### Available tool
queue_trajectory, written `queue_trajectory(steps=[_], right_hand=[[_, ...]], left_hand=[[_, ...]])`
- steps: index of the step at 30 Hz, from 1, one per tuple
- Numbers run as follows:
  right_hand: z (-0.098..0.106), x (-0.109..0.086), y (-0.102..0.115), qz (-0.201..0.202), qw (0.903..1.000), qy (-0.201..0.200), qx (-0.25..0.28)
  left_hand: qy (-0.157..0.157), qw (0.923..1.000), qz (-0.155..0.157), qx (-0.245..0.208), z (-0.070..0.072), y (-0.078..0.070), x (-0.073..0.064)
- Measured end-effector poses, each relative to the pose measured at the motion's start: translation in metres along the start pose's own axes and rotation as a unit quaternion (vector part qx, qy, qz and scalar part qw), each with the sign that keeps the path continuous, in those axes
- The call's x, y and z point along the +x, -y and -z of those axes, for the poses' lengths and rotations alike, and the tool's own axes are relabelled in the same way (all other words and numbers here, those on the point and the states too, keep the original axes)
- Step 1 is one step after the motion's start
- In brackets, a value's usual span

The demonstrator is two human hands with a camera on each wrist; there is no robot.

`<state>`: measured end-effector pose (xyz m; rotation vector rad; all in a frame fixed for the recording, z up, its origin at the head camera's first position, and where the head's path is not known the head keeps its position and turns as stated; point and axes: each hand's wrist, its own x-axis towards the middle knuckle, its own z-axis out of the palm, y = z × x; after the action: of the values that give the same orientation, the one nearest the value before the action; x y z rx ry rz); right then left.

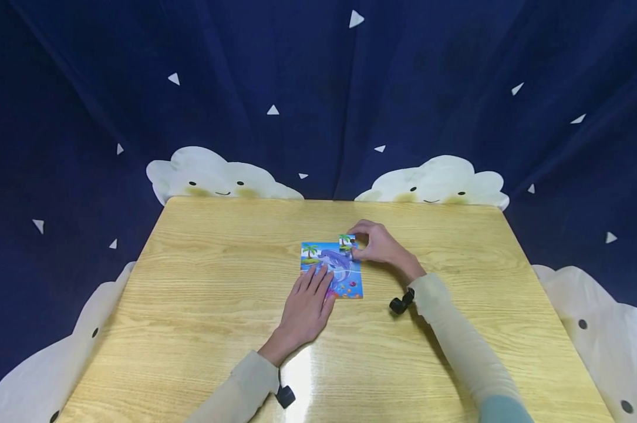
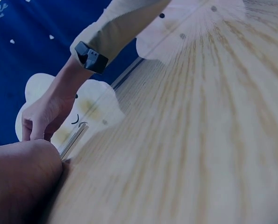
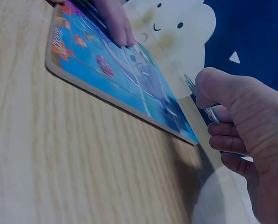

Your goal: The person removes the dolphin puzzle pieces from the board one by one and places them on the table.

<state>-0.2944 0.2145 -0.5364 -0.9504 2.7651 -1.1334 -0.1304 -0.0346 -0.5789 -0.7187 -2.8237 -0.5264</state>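
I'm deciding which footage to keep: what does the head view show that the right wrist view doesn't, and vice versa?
Only the head view: the palm tree printed on the puzzle piece, and the right sleeve. Only the right wrist view: the side edge of the dolphin puzzle. Both: the left hand resting on the puzzle, the right hand pinching the piece.
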Motion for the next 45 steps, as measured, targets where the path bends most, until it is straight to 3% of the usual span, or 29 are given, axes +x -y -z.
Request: queue_trajectory(steps=[11, 22, 29, 37, 45], right_hand=[[0.019, -0.004, -0.016, 0.0, 0.9996, -0.026, -0.01], [0.033, -0.011, -0.035, -0.029, 0.9985, -0.039, -0.026], [0.042, -0.015, -0.051, -0.05, 0.9972, -0.036, -0.043], [0.041, -0.023, -0.062, -0.071, 0.9962, -0.019, -0.047], [0.045, -0.024, -0.069, -0.08, 0.995, -0.027, -0.053]], left_hand=[[-0.003, 1.0, -0.003, 0.007, -0.001, 0.001, 0.002], [-0.011, 0.9999, -0.004, 0.0, 0.001, 0.0, 0.003], [0.001, 1.0, -0.002, 0.005, 0.001, 0.001, 0.004], [0.0, 0.9999, 0.0, 0.013, -0.005, 0.0, -0.005], [-0.011, 0.9998, -0.004, 0.013, -0.005, 0.0, -0.002]])
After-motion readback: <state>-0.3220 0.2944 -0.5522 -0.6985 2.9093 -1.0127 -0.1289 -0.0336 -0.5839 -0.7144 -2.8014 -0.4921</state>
